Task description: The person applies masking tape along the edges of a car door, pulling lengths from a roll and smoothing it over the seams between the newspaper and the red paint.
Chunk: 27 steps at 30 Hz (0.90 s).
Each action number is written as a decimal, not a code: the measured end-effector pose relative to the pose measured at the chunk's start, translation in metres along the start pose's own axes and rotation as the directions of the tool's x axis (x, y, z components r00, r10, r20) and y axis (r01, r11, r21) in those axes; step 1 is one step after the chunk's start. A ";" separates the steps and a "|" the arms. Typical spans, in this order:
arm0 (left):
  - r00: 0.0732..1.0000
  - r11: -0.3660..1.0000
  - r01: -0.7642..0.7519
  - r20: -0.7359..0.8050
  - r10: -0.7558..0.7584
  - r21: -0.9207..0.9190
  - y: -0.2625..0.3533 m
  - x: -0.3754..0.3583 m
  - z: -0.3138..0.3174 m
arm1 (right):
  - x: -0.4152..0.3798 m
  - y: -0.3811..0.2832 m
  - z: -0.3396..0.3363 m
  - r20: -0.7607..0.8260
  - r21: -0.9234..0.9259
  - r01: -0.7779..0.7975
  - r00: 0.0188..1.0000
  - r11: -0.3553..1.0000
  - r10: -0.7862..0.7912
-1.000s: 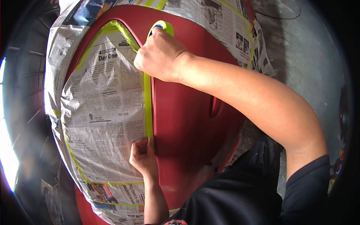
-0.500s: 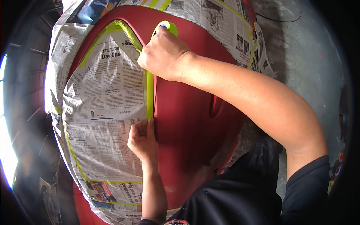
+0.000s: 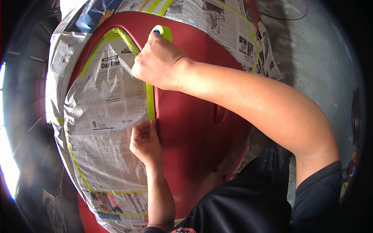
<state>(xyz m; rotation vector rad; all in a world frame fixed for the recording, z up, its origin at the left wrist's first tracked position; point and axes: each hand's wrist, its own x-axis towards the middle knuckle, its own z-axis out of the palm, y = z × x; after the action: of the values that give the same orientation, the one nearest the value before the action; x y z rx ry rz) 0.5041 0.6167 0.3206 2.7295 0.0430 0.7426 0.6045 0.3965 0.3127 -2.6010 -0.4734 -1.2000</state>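
Note:
My right hand point(image 3: 161, 62) is closed around a roll of yellow-green masking tape point(image 3: 166, 34), whose blue core shows beside my fingers. A strip of the tape point(image 3: 150, 101) runs down from under that hand along the edge between the newspaper point(image 3: 105, 93) and the red-painted car panel point(image 3: 194, 143). Lower on this edge, my left hand point(image 3: 145, 143) has its fingers curled in, with the thumb and fingertips at the strip's lower end. The newspaper covers a window-shaped area, and tape also lines its curved top.
More newspaper sheets point(image 3: 178, 15) taped with yellow-green strips cover the panel's far side. A recessed door handle point(image 3: 219, 113) lies under my right forearm. Grey concrete floor point(image 3: 318, 73) is at the right, and a dark slatted wall stands at the left.
Both hands appear slightly further left in the view, as does the car, so the camera has shifted a little. The grips on the roll and strip look the same.

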 end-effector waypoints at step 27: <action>0.996 1.000 -0.002 0.085 0.005 -0.030 0.005 0.007 -0.006 | -0.004 -0.002 -0.069 -0.085 0.141 0.072 0.995 0.987 -0.061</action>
<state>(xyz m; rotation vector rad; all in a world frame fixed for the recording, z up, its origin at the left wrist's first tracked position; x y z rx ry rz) 0.5069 0.6146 0.3309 2.7297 0.0082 0.6225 0.5532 0.3731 0.3535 -2.4236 -0.6110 -1.2381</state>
